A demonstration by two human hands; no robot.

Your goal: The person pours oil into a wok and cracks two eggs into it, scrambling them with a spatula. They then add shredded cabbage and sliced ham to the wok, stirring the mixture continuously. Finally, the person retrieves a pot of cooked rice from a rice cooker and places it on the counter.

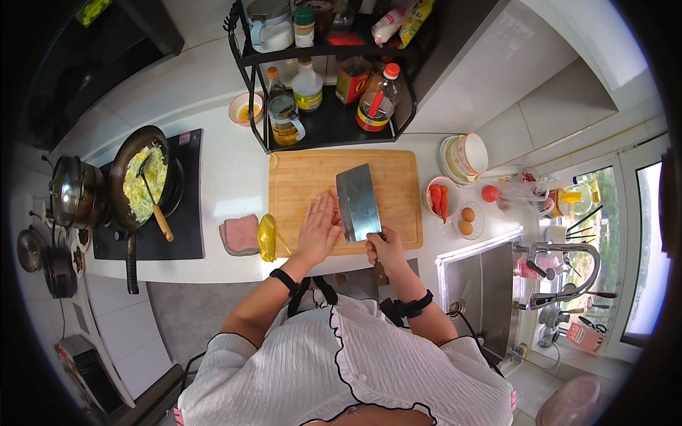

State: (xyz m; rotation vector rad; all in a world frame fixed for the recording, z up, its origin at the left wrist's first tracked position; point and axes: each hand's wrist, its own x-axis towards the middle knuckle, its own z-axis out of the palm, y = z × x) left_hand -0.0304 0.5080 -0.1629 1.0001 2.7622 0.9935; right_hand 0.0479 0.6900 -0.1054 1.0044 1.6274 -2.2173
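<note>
My right hand (386,248) is closed around the wooden handle of a Chinese cleaver (358,202), whose broad blade lies over the wooden cutting board (394,170). Flat on the board, just left of the blade, my left hand (318,226) has its fingers extended. Small reddish pieces of food (335,205) show between those fingers and the blade; what lies under the hand and blade is hidden. A yellow plastic packet or bag (266,238) rests at the board's lower left corner, beside a folded pink cloth (239,235).
A wok (123,181) with egg-and-greens food and a wooden-handled spatula (162,222) sits on the cooktop at left. Right of the board are a bowl of red peppers (442,198), eggs (466,221) and a sink (474,287). A black condiment rack (330,139) stands behind.
</note>
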